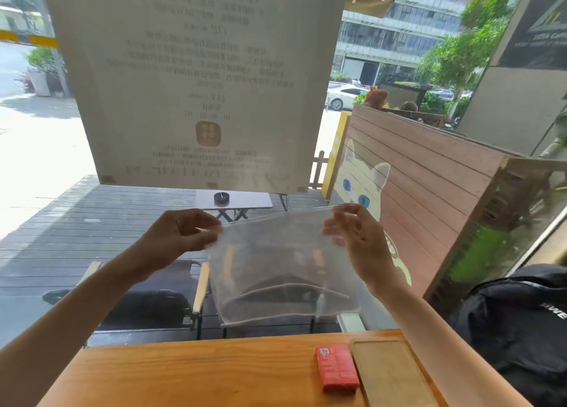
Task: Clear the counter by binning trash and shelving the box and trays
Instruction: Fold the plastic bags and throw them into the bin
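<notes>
I hold a clear plastic bag (276, 268) up in the air above the wooden counter (184, 373). My left hand (181, 234) pinches the bag's top left corner. My right hand (356, 238) pinches its top right corner, so the upper edge is stretched between both hands. The bag hangs down flat and looks empty. On the counter below, to the right, lies a small red box (337, 368). A pale wooden tray (389, 373) lies right beside the box, at the counter's right end.
A window runs behind the counter, with a large paper notice (196, 78) stuck on the glass. A black backpack (521, 323) sits at the right beside the counter. Outside are a deck, folding chairs and a small table.
</notes>
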